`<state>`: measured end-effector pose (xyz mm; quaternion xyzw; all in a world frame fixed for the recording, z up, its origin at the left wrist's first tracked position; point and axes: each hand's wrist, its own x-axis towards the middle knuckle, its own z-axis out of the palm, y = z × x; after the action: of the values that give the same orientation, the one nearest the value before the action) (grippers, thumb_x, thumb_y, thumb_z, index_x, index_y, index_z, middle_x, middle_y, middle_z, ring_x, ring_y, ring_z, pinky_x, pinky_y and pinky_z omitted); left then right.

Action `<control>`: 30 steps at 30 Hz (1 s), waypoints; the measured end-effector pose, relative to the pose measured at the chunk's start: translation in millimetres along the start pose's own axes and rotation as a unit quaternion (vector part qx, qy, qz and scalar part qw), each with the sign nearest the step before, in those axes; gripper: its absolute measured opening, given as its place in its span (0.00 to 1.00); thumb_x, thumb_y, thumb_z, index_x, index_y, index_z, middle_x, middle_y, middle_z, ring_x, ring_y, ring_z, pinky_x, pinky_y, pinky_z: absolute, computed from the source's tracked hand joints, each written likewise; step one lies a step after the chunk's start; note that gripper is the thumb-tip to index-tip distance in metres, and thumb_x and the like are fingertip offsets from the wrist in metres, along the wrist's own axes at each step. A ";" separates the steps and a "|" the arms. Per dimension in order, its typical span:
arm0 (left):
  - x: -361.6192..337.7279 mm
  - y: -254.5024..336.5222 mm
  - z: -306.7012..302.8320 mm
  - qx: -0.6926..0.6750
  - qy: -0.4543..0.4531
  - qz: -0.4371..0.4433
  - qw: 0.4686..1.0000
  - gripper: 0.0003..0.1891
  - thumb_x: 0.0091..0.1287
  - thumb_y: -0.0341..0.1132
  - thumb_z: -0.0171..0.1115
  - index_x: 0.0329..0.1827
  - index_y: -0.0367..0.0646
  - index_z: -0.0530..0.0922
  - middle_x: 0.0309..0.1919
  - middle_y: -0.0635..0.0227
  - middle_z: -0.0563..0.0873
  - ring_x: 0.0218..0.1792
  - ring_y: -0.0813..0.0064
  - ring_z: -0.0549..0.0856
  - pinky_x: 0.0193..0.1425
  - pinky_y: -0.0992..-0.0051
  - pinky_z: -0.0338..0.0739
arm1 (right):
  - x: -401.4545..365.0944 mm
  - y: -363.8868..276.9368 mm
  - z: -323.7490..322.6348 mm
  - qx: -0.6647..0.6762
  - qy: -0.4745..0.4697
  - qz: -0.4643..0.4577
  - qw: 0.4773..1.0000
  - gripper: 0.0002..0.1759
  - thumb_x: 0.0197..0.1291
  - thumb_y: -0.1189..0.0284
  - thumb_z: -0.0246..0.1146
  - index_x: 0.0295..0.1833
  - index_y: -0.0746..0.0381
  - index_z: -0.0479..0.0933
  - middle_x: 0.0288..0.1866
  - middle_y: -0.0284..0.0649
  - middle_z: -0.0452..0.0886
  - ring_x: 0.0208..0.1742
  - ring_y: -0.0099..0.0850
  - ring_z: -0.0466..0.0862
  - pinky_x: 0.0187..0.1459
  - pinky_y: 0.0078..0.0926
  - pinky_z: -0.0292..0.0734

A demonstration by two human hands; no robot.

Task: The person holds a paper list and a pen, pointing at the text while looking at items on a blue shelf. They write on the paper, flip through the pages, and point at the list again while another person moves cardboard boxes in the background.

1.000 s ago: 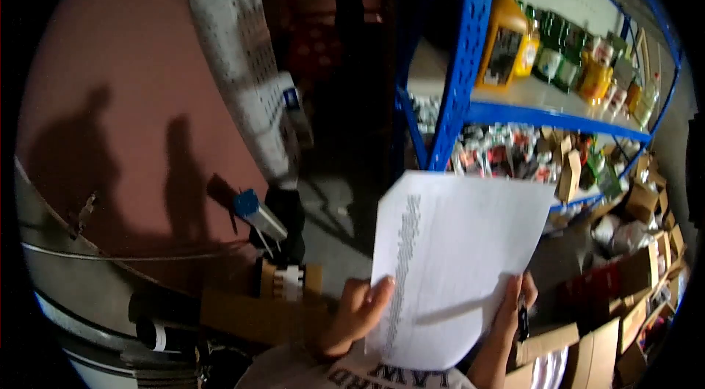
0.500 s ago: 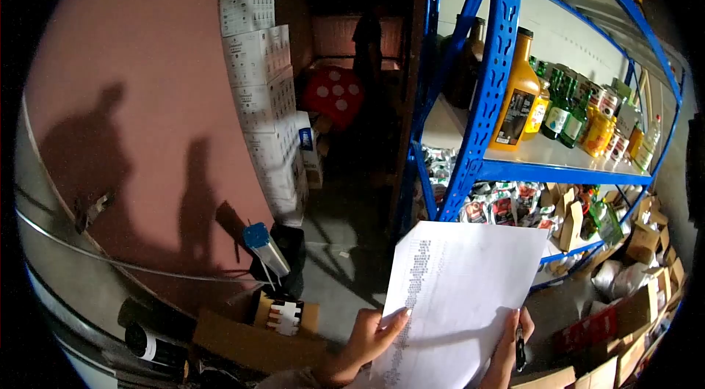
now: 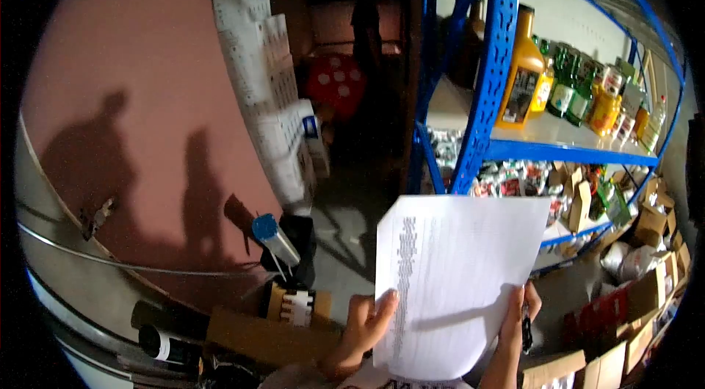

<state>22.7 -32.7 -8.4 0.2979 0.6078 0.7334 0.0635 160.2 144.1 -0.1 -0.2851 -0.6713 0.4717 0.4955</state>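
Observation:
A white sheet of paper (image 3: 455,279), with a column of small print down its left side, is held up in front of me. My left hand (image 3: 371,326) pinches its left edge, thumb on the front face. On the opposite edge, my right hand (image 3: 518,315) grips the sheet, its thumb also on the front. A dark pen (image 3: 526,330) is tucked in the fingers of that hand. The print is too small to read, and a shadow falls across the lower part of the page.
At right, a blue metal rack (image 3: 488,73) carries a big amber bottle (image 3: 523,73), green bottles (image 3: 564,84) and packets. White cartons (image 3: 253,88) are stacked along the left wall. Below are an open cardboard box (image 3: 257,337), a blue-topped cylinder (image 3: 275,238) and more cartons (image 3: 639,315) at right.
The sheet and both hands have shifted slightly up and left in view. The rack's shelf sits higher, and the left-hand floor items appear further right. Both hands keep their hold.

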 end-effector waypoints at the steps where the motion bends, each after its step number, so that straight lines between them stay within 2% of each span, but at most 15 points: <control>1: -1.6 0.8 2.4 0.005 0.026 0.002 1.000 0.20 0.60 0.37 0.51 0.09 0.39 0.64 0.06 0.77 0.65 0.10 0.87 0.60 0.14 0.81 0.49 | 0.1 3.7 -0.8 -0.003 -0.001 -0.005 1.000 0.20 0.52 0.57 0.53 0.28 0.65 0.70 0.21 0.24 0.64 0.24 0.15 0.60 0.25 0.14 0.53; 2: -3.7 0.9 4.6 0.010 0.052 0.000 0.999 0.20 0.60 0.36 0.51 0.09 0.39 0.64 0.06 0.77 0.65 0.10 0.88 0.60 0.14 0.81 0.49 | -0.7 7.2 -2.4 -0.008 -0.002 -0.008 1.000 0.19 0.52 0.57 0.53 0.29 0.66 0.70 0.21 0.24 0.64 0.25 0.15 0.60 0.25 0.14 0.53; 4: -4.9 -1.3 2.3 -0.022 0.035 0.001 0.999 0.19 0.59 0.35 0.51 0.10 0.39 0.64 0.06 0.77 0.64 0.10 0.88 0.59 0.14 0.80 0.48 | -2.6 11.8 -5.7 0.013 -0.002 0.031 0.999 0.17 0.52 0.60 0.53 0.29 0.66 0.70 0.21 0.24 0.64 0.25 0.15 0.60 0.26 0.13 0.53; 7: -2.5 10.7 0.6 -0.008 -0.012 0.001 1.000 0.20 0.61 0.34 0.48 0.10 0.40 0.61 0.06 0.78 0.61 0.11 0.88 0.56 0.15 0.81 0.47 | -4.2 13.6 -5.5 0.000 0.030 0.005 1.000 0.15 0.54 0.64 0.52 0.30 0.66 0.71 0.21 0.24 0.65 0.25 0.15 0.61 0.27 0.13 0.54; 8: -4.8 8.4 1.1 -0.007 -0.008 0.006 1.000 0.20 0.62 0.34 0.48 0.10 0.39 0.61 0.06 0.78 0.61 0.11 0.88 0.56 0.15 0.81 0.47 | -5.0 7.8 -9.9 -0.002 -0.008 0.009 1.000 0.15 0.54 0.64 0.52 0.32 0.68 0.71 0.21 0.25 0.67 0.25 0.15 0.63 0.27 0.13 0.56; 10: -8.3 8.3 1.4 -0.004 -0.002 0.011 1.000 0.20 0.62 0.34 0.47 0.10 0.38 0.60 0.07 0.77 0.60 0.11 0.88 0.56 0.15 0.81 0.47 | -7.1 2.3 -1.3 0.030 0.028 0.012 0.999 0.16 0.55 0.64 0.52 0.30 0.68 0.70 0.21 0.26 0.68 0.25 0.15 0.63 0.28 0.12 0.57; 11: -8.4 11.7 2.7 -0.003 0.000 0.010 1.000 0.21 0.62 0.35 0.47 0.11 0.38 0.60 0.07 0.76 0.60 0.11 0.88 0.56 0.15 0.80 0.47 | -7.4 3.7 -5.8 0.036 0.008 0.011 0.999 0.16 0.55 0.64 0.52 0.31 0.68 0.70 0.21 0.26 0.68 0.25 0.14 0.63 0.27 0.11 0.56; 22: -8.1 8.1 8.8 -0.015 -0.013 0.022 1.000 0.21 0.62 0.36 0.47 0.10 0.38 0.60 0.07 0.77 0.61 0.12 0.88 0.56 0.15 0.81 0.47 | -3.5 17.9 -18.2 0.032 0.027 0.024 0.999 0.15 0.55 0.64 0.52 0.28 0.67 0.69 0.20 0.26 0.66 0.23 0.14 0.61 0.26 0.11 0.54; 27: -8.5 8.2 11.5 -0.031 -0.017 -0.008 0.999 0.20 0.62 0.36 0.47 0.12 0.37 0.62 0.08 0.77 0.62 0.12 0.88 0.57 0.15 0.81 0.47 | -1.5 22.5 -19.1 0.031 0.028 0.024 0.999 0.15 0.55 0.64 0.52 0.27 0.66 0.70 0.20 0.25 0.66 0.23 0.14 0.61 0.26 0.11 0.54; 30: -7.2 10.4 9.9 -0.002 -0.026 -0.005 1.000 0.19 0.62 0.36 0.47 0.13 0.36 0.63 0.08 0.76 0.63 0.12 0.88 0.57 0.15 0.81 0.47 | -0.7 14.8 -9.0 0.049 0.057 0.023 0.997 0.18 0.56 0.65 0.52 0.18 0.62 0.61 0.16 0.24 0.57 0.21 0.14 0.54 0.22 0.12 0.46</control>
<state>36.4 -30.2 -0.5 0.3140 0.6056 0.7264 0.0837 167.6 152.5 -13.3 -0.3024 -0.6114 0.4982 0.5354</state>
